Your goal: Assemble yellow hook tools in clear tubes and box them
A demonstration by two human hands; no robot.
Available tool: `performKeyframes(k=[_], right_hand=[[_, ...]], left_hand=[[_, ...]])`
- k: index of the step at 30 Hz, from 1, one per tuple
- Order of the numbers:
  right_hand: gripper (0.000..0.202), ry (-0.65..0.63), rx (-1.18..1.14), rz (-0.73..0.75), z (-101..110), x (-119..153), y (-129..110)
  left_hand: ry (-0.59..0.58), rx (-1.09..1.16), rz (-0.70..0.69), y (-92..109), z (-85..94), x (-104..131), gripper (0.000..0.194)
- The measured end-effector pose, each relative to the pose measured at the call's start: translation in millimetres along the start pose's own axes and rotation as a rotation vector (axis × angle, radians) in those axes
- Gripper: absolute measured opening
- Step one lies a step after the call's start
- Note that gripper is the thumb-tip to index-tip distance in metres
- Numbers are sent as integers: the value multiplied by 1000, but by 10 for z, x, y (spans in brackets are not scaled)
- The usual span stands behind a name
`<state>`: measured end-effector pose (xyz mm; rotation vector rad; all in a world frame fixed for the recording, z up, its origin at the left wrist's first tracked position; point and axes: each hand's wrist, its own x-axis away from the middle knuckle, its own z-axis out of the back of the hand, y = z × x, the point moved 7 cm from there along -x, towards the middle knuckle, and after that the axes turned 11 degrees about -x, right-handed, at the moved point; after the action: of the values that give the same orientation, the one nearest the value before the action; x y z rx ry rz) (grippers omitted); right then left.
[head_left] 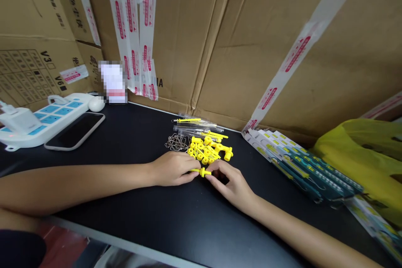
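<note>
My left hand (176, 168) is closed around the left end of a thin yellow plastic rod with a collar (203, 172). Thumb and fingertips of my right hand (230, 182) pinch its other end, so the piece lies level between both hands, just above the black tabletop. Right behind it is a heap of small yellow plastic parts (207, 149), some ring-shaped and some like stoppers. Bent metal wire hooks (177, 142) lie tangled to the left of the heap. Beyond them are clear plastic tubes (199, 127), with yellow rods among them.
On the right, printed flat packages (298, 163) lie stacked beside a yellow plastic bag (354, 146). A phone (75, 131) and a white power strip (59, 113) with chargers sit at the left. Cardboard walls (188, 42) close off the back of the black table (176, 213).
</note>
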<state>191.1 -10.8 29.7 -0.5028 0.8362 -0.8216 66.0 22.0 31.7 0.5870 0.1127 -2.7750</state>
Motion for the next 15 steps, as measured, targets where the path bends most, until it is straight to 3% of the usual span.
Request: performKeyframes(k=[5, 11, 15], right_hand=[[1, -34, 29, 8, -38, 8, -9], [6, -65, 67, 58, -65, 6, -54], [8, -110, 99, 101, -93, 4, -81]], left_hand=[[1, 23, 44, -5, 28, 2, 17], [-11, 5, -2, 27, 27, -3, 37], [-29, -43, -45, 46, -3, 7, 29]])
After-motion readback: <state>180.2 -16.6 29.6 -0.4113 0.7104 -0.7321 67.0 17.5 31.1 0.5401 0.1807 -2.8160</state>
